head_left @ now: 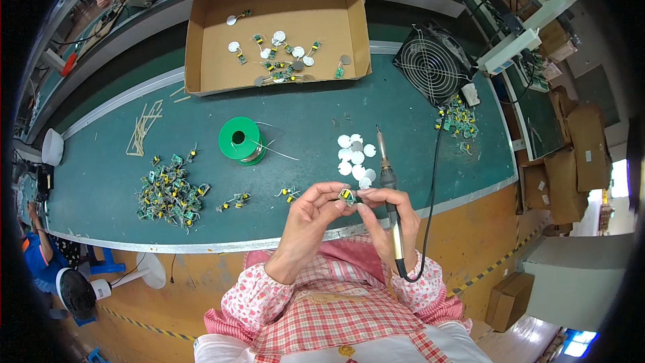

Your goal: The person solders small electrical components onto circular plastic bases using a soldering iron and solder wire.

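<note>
head view: small circuit board (347,195) seemingly pinched between both hands' grip.

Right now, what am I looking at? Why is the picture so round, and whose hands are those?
The picture comes from a small camera worn on a person's head, looking down. Its wide lens bends the straight edges, so everything looks round.

The two hands belong to that person. The left hand and the right hand pinch a tiny circuit board with yellow parts between their fingertips. The right hand also holds a soldering iron, its metal tip pointing away and its black cord trailing off.

On the green table lie a green spool of solder wire, a pile of little boards, and a cluster of white discs. Farther back sit a cardboard box holding more discs and boards, and a small black fan.
</note>
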Available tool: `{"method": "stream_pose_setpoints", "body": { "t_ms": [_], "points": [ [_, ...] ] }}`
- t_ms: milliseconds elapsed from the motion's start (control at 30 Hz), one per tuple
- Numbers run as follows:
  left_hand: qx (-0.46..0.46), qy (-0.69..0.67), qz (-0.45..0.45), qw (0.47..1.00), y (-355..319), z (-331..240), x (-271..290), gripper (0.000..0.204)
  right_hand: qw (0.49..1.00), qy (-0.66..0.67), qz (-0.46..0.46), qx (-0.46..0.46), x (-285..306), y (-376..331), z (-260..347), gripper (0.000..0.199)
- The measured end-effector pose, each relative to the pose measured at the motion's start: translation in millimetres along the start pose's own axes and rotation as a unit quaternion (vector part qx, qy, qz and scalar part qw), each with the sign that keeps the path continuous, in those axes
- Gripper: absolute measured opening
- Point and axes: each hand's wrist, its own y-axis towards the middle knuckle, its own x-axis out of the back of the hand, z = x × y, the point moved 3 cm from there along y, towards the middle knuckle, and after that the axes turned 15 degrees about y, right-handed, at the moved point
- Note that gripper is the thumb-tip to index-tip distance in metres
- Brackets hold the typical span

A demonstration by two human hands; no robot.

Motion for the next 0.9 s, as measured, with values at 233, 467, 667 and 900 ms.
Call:
{"method": "stream_pose_setpoints", "body": {
  "t_ms": [233, 467, 667, 900],
  "points": [
    [-0.002, 0.064, 0.006, 0.998, -5, -1, -4, 0.028, 1.000, -0.022, 0.018, 0.009, 1, 1, 3, 0.027],
    [-0.123, 0.186, -0.012, 0.975, -8, -5, -9, 0.025, 0.998, -0.041, 0.026, -0.037, 0, -1, 6, 0.025],
    [-0.050, 0.284, 0.000, 0.957, -10, -4, -5, 0.021, 0.998, -0.045, 0.033, -0.034, 4, -1, 6, 0.026],
    [0.057, 0.051, 0.060, 0.995, -9, 11, 2, 0.018, 0.996, 0.067, 0.045, -0.042, 0, -8, 3, 0.028]
  ]
}}
